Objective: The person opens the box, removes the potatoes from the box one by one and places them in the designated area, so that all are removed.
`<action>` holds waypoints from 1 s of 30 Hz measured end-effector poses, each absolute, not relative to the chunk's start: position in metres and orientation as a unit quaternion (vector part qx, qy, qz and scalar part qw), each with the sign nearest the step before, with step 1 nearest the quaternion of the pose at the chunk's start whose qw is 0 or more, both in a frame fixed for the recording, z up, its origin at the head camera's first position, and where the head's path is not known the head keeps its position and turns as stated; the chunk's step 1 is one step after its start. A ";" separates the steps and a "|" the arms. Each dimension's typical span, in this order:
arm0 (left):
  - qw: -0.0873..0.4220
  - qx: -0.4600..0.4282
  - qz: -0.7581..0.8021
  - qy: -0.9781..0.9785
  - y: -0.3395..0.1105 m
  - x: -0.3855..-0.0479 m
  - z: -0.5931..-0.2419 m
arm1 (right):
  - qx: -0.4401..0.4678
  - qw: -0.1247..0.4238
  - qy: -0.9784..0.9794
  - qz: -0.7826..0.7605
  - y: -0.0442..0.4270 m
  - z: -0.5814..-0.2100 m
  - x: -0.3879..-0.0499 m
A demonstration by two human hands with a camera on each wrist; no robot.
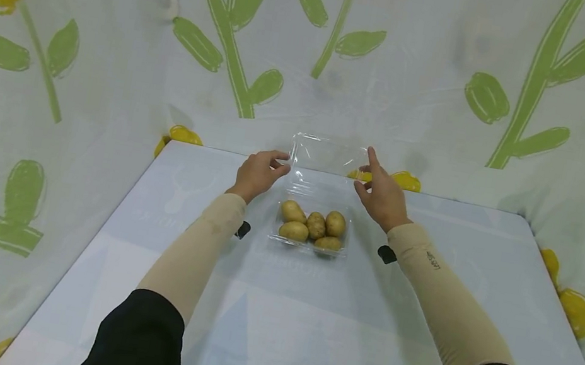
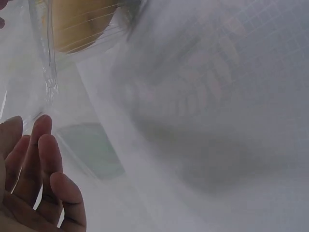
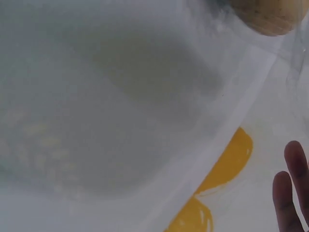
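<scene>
A clear plastic clamshell box (image 1: 273,238) sits on the table with several potatoes (image 1: 315,226) in its base. Its transparent lid (image 1: 325,157) stands raised at the back, facing the person. At the lid's left edge, my left hand (image 1: 260,174) pinches the thin plastic between thumb and index finger; the other fingers are loosely bent. My right hand (image 1: 384,198) is at the opposite edge, thumb and a finger on the rim and the index finger pointing up. One potato (image 2: 82,24) shows through the plastic in the left wrist view. Only two straight fingers (image 3: 285,198) appear in the right wrist view.
A pale patterned table (image 1: 302,337) bears the box near its far edge. Behind and beside it hangs a white curtain (image 1: 407,111) printed with green leaves and yellow flowers.
</scene>
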State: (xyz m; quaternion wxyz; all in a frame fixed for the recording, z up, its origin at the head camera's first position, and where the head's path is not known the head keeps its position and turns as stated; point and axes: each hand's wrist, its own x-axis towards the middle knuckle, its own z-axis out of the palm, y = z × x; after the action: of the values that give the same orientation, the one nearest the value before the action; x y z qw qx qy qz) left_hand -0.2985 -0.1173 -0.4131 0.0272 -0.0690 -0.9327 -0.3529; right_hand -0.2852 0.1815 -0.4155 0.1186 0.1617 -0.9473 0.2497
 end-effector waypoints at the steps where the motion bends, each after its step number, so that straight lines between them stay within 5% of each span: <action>1: 0.019 -0.068 -0.355 -0.932 -0.117 -0.298 -0.415 | 0.157 0.109 -0.948 0.257 0.182 -0.416 -0.285; 15: -0.060 -0.044 -0.408 -0.910 -0.117 -0.294 -0.433 | 0.115 -0.014 -0.950 0.291 0.182 -0.430 -0.273; 30: -0.058 -0.036 -0.382 -0.922 -0.117 -0.295 -0.441 | 0.120 -0.028 -0.948 0.294 0.183 -0.439 -0.272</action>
State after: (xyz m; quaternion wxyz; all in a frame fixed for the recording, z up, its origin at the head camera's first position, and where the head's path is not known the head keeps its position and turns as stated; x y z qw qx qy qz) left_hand -0.2953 -0.1171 -0.4407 -0.0578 -0.0364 -0.9216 -0.3822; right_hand -0.2723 0.1830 -0.4390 -0.0280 0.1202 -0.9477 0.2944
